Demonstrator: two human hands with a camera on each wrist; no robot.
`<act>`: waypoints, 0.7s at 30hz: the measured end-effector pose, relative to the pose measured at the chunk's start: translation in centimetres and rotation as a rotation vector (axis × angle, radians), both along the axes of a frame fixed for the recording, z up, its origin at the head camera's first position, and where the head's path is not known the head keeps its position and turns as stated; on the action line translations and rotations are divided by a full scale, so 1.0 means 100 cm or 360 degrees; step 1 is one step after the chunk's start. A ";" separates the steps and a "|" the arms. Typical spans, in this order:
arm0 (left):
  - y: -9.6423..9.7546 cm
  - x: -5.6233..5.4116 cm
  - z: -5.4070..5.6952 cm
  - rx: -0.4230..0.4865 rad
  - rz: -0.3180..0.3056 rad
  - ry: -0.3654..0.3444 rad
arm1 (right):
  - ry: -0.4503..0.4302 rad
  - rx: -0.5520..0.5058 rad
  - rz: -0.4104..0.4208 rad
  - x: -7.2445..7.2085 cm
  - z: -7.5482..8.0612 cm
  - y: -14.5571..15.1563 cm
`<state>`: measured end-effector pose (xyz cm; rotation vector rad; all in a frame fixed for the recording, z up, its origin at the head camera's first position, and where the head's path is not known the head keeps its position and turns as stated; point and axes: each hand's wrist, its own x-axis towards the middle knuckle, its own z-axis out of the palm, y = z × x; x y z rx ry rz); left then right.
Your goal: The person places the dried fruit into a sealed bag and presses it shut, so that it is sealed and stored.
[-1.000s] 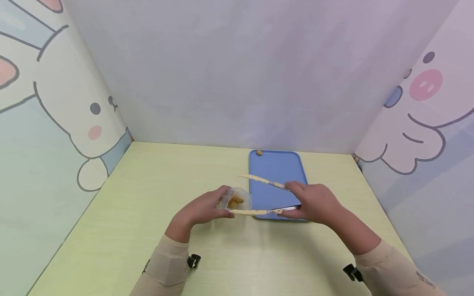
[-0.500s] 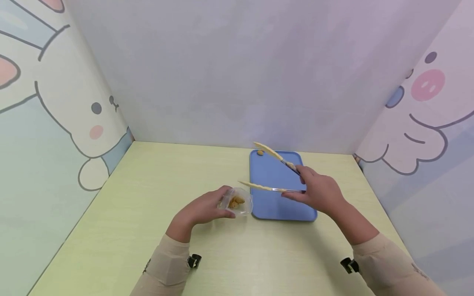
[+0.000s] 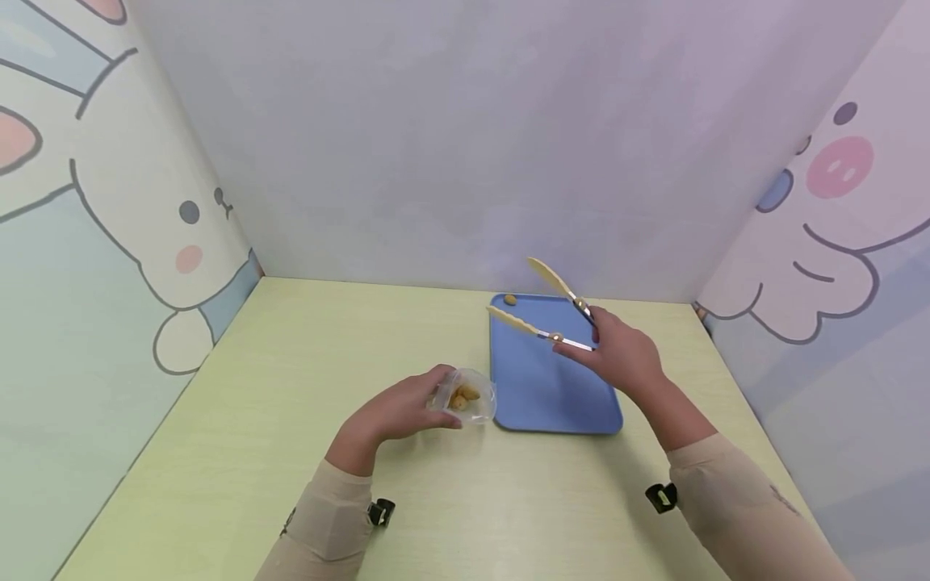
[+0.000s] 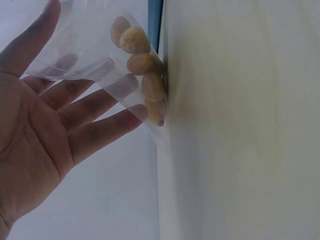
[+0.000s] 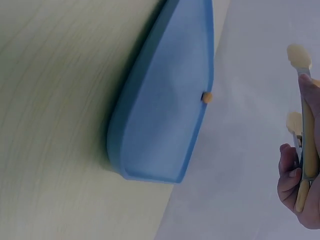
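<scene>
Tongs with pale yellow tips and metal arms are gripped in my right hand. Their tips stand spread apart over the far part of the blue tray, with nothing between them. One small brown nut-like piece lies at the tray's far left corner. My left hand holds a thin clear plastic container at the tray's near left corner, thumb on one side and fingers on the other. Several tan, rounded pieces lie together in it, seen through its wall in the left wrist view.
The pale yellow tabletop runs back to a grey wall. Walls with cartoon animals stand at the left and right. The tray has a low raised rim along its edges.
My right hand has moved forward and lifted the tongs away from the container, toward the tray's far end. My left hand and the container have stayed in place.
</scene>
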<state>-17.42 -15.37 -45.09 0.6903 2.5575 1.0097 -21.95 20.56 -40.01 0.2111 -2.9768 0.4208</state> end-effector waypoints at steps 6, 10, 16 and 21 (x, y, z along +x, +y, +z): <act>-0.001 0.000 0.000 0.0005 -0.0002 -0.0011 | -0.0132 -0.0014 -0.0080 -0.019 -0.010 -0.001; 0.000 0.000 0.001 0.0001 -0.0008 -0.0004 | -0.0171 -0.0013 -0.0125 -0.029 -0.017 -0.002; 0.001 0.000 0.001 -0.0008 0.0003 -0.0008 | -0.0220 0.0021 -0.0140 -0.041 -0.025 -0.002; 0.001 0.001 0.001 -0.0008 0.0002 -0.0007 | -0.0253 0.0043 -0.0163 -0.049 -0.032 -0.005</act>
